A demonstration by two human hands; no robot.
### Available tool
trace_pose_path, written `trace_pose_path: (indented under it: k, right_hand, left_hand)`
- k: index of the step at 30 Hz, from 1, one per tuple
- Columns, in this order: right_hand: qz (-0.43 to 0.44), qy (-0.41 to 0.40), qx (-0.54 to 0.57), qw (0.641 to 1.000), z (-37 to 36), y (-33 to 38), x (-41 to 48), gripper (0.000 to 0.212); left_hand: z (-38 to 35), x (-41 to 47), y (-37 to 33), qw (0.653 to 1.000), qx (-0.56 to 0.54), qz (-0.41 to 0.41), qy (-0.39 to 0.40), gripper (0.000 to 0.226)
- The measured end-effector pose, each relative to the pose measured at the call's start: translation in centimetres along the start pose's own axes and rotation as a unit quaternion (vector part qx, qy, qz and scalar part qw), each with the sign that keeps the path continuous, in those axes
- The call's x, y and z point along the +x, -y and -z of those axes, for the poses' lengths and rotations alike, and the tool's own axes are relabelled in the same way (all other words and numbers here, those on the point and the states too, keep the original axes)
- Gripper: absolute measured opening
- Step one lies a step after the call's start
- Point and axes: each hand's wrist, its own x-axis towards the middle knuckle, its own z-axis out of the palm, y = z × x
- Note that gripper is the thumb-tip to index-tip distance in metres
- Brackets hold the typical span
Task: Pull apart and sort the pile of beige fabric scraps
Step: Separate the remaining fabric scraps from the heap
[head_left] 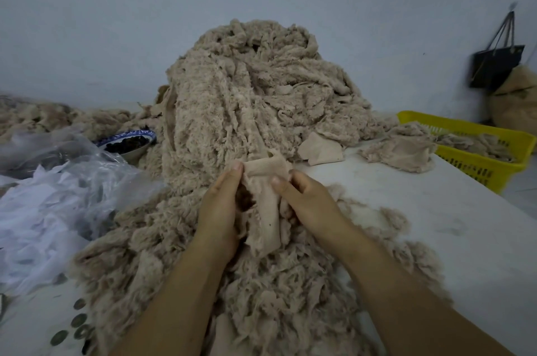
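A tall pile of beige fabric scraps (250,88) rises at the middle of the white table (436,210) and spills toward me. In front of it, my left hand (220,207) and my right hand (308,201) both pinch one smooth beige scrap (268,196). Its top edge is stretched between my thumbs and the rest hangs down between my hands. A flat beige piece (319,148) and a small fluffy heap (401,149) lie apart on the table to the right.
A yellow plastic basket (494,158) with scraps stands at the right table edge. Clear plastic bags and white material (58,187) cover the left. A blue-rimmed bowl (130,142) with dark contents sits behind them. A black bag (497,65) hangs on the wall.
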Motion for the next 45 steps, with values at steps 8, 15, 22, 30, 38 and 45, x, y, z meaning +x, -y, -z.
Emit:
trace_pose_path:
  k: [8,15,22,30,38,45]
  right_hand:
    - [-0.027,-0.008,0.343,0.939,0.7,1.5,0.0,0.019]
    - [0.009,-0.059,0.235,0.970,1.0,1.0,0.5,0.035]
    - [-0.003,0.067,0.126,0.990,-0.2,0.8,-0.2,0.023]
    - [-0.097,-0.019,0.360,0.928,1.0,1.1,0.8,0.039]
    - [-0.101,-0.112,0.269,0.951,2.1,0.0,1.6,0.017]
    - [-0.039,-0.180,0.138,0.973,2.5,-1.3,1.9,0.040]
  left_hand:
    - [-0.3,0.1,0.4,0.941,0.270,-0.179,0.099,0.057]
    - [-0.2,-0.2,0.5,0.984,0.132,-0.083,0.088,0.013]
    - [0.1,0.3,-0.8,0.996,-0.075,0.015,0.051,0.040]
    - [-0.2,0.1,0.6,0.987,0.107,-0.023,0.115,0.029]
    - [0.5,0.5,3.0,0.872,0.451,-0.070,0.179,0.008]
    - [0.6,0.7,2.3,0.874,0.460,-0.062,0.144,0.020]
